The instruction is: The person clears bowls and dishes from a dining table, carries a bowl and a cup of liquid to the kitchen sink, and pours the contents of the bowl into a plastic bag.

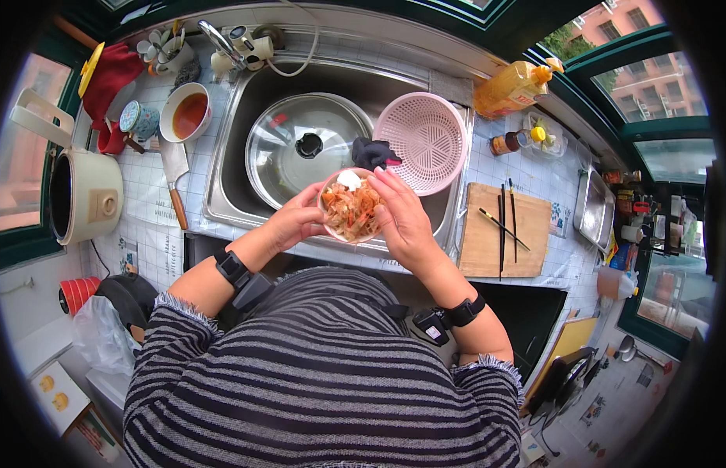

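Between both hands, over the sink's front edge, is a small bowl point(352, 206) filled with shredded food and a white lump on top. My left hand point(298, 216) grips the bowl's left side. Along its right side lies my right hand point(399, 213), with the fingers reaching over the rim. Behind the bowl, the steel sink point(225, 187) holds a large round pan under a glass lid point(281, 146). A pink plastic colander point(424, 137) rests at the sink's right, and a dark cloth point(371, 153) lies between lid and colander.
A cleaver point(174, 169) lies left of the sink, near a bowl of reddish liquid point(189, 114). To the right, black chopsticks point(502, 228) lie on a wooden cutting board point(474, 245). Farther back stands an orange dish soap bottle point(506, 90). A faucet point(222, 41) rises behind the sink.
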A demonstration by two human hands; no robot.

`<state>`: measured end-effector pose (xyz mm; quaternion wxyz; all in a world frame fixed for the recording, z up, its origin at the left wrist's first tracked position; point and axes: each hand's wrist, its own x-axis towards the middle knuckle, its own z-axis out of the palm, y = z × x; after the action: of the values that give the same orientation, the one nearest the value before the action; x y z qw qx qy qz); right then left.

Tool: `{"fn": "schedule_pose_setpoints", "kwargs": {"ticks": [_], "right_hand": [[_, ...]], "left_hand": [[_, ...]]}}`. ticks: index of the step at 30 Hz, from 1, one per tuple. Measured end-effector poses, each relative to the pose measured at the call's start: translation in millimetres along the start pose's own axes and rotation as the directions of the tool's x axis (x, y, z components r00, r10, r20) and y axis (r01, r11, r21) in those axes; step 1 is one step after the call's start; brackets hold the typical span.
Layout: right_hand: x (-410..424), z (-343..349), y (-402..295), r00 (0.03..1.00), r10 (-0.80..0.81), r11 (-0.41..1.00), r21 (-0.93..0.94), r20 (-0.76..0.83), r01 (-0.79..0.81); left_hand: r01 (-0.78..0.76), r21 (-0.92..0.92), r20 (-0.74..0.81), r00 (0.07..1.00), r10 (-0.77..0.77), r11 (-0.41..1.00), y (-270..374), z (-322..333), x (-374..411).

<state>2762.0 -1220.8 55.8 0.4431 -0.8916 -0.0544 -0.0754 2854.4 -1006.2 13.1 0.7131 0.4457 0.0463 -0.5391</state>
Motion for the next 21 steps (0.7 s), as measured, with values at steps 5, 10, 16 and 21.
{"fn": "schedule_pose_setpoints", "kwargs": {"ticks": [5,10,16,21], "right_hand": [[-17.2,33.2,15.6,1.0,-0.024,0.969,-0.244,-0.006,0.022],[-30.2,47.3,25.3,0.998,0.006,0.973,-0.231,-0.056,-0.018],[-41.4,47.1,30.5,0.99,-0.014,0.996,-0.095,-0.142,0.0],[-43.0,46.3,36.7,0.982,-0.034,0.995,-0.101,-0.186,0.015]], "left_hand": [[0.033,0.062,-0.02,0.999,-0.032,0.998,-6.7,21.1,7.5],[0.069,0.11,-0.08,0.995,-0.06,0.992,-14.6,35.2,5.2],[0.092,0.155,-0.128,0.989,-0.072,0.984,-17.0,44.7,6.3],[0.095,0.16,-0.151,0.986,-0.071,0.983,-22.0,47.0,10.1]]}}
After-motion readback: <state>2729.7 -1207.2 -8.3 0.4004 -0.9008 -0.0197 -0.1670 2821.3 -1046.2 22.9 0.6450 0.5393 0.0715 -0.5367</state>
